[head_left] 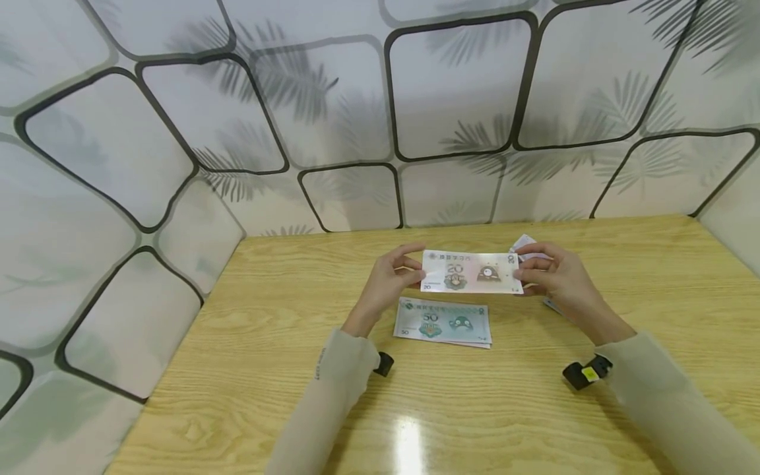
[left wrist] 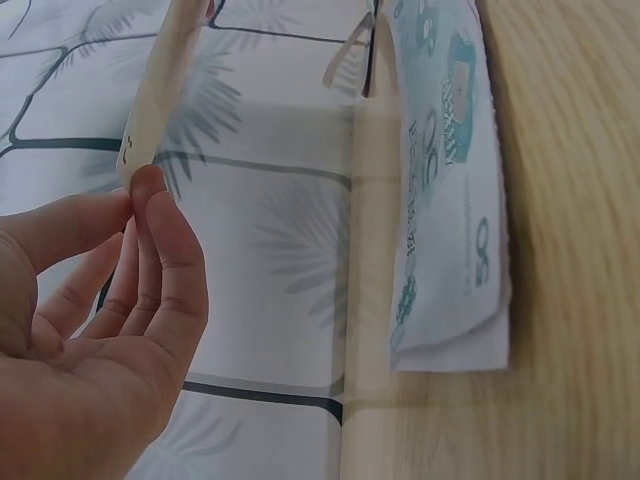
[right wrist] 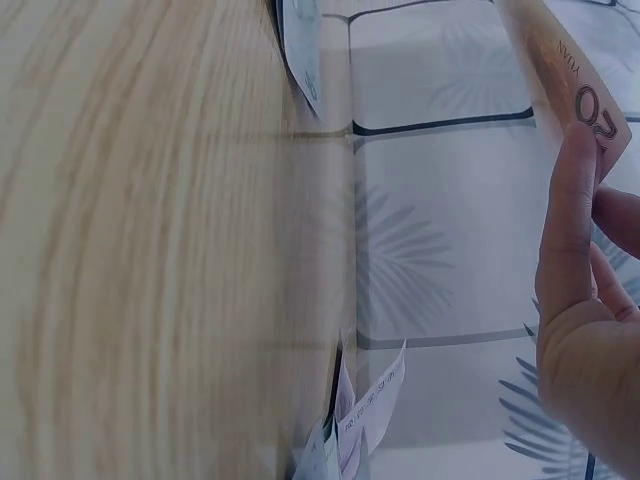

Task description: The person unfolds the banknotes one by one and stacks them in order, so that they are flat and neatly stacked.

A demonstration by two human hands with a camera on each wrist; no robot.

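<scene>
A play banknote [head_left: 472, 272] marked 20 is held level above the table, stretched between both hands. My left hand [head_left: 392, 277] pinches its left end between thumb and fingers; in the left wrist view that hand [left wrist: 110, 320] grips the note's edge [left wrist: 155, 110]. At the other end, my right hand [head_left: 555, 277] pinches the note, and the right wrist view has the fingers [right wrist: 570, 220] against its printed 20 corner. Below on the table lies a small stack of greenish 50 notes [head_left: 442, 322], slightly fanned at its lower edge.
Behind my right hand, more notes [head_left: 525, 243] lie partly hidden, some curled upward [right wrist: 370, 410] in the right wrist view. The wooden table [head_left: 285, 369] meets a wall covering [head_left: 332, 99] patterned with leaves at the back and left.
</scene>
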